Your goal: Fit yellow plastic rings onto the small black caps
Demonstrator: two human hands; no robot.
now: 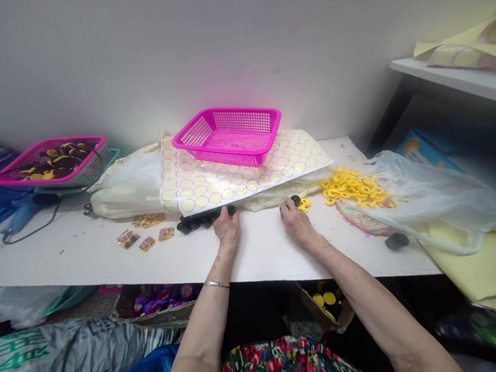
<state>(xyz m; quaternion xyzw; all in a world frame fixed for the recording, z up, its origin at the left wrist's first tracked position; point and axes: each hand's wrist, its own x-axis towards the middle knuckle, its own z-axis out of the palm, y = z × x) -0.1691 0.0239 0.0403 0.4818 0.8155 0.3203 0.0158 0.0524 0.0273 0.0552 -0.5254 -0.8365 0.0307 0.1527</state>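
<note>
My left hand (227,227) is closed at the right end of a row of small black round pieces (195,224), its fingers around a black piece (231,210). The row lies along the front edge of a sheet of round cream stickers (230,193). Further right, my right hand (295,222) is closed with its fingertips on a black round piece (295,200). Just beyond those fingertips are a few yellow ring-shaped pieces (304,204). A larger pile of the yellow pieces (352,186) lies to the right. My palms hide parts of both grips.
A pink basket (224,156) rests on the sticker sheet. Another pink basket (47,180) with dark and yellow pieces stands left, by a blue heat gun (20,215). Small orange packets (147,243) lie left. A clear plastic bag (450,206) and a black roll (397,240) sit right.
</note>
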